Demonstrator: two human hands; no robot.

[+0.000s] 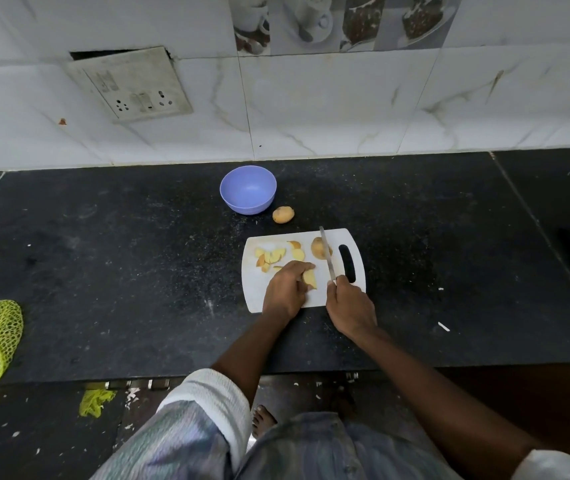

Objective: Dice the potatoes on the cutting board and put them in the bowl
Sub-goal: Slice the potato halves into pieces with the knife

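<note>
Cutting step in hand, dicing only part done. Left hand [285, 289] curls its fingers [302, 266] over a potato piece [310, 279] near the middle of the white cutting board [314, 297], pinning it; right hand [349, 304] is wrapped round the handle of a knife [327, 256], blade pointing away, just right of the piece. Cut slices [271, 256] lie at the board's far left; a larger potato chunk [318, 248] sits behind the blade; one whole potato [283, 215] rests on the dark desk [120, 254] beside the blue bowl [248, 190], which looks empty. Next move, by my reading: bring blade across onto the held piece, keeping fingertips clear; bowl transfer comes later.
</note>
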